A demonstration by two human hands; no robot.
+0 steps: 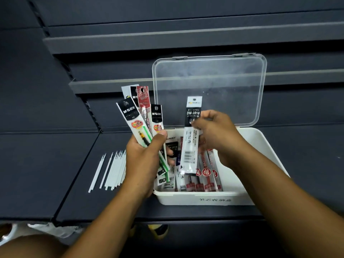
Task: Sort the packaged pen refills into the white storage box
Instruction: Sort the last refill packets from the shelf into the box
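Nearest the camera, two bare forearms are reaching up from the lower edge of the frame. The left hand (pixel 143 157), at centre left, is gripping a fan of packaged refills (pixel 141 116); its fingers are wrapped around the lower halves of the packs, thumb pressing across the front. The packs are standing nearly upright, long axes running bottom to top of the frame, hang-hole ends pointing up and leaning slightly left.

The right hand (pixel 217 135), at centre, is pinching a single refill pack marked DM-2018 (pixel 191 135) between thumb and forefinger near its black upper label. This pack is hanging over the box, long axis close to vertical, header end up, lower end tilting slightly toward the left.

Below both hands, the white storage box (pixel 202 199) is sitting on the dark desk (pixel 74 192) at centre right. Inside it, further packaged refills are lying side by side, long axes running front to back; those with red seals (pixel 206 175) are occupying the middle, darker packs to their left. The right portion of the box is showing bare white floor. Its clear hinged lid (pixel 210 90) is standing open behind it.

At left on the desk, loose white refill tubes (pixel 111 170) are lying in a rough row, parallel, pointing away from the camera.

Beyond, dark tiered shelves (pixel 167 38) are filling the upper frame.
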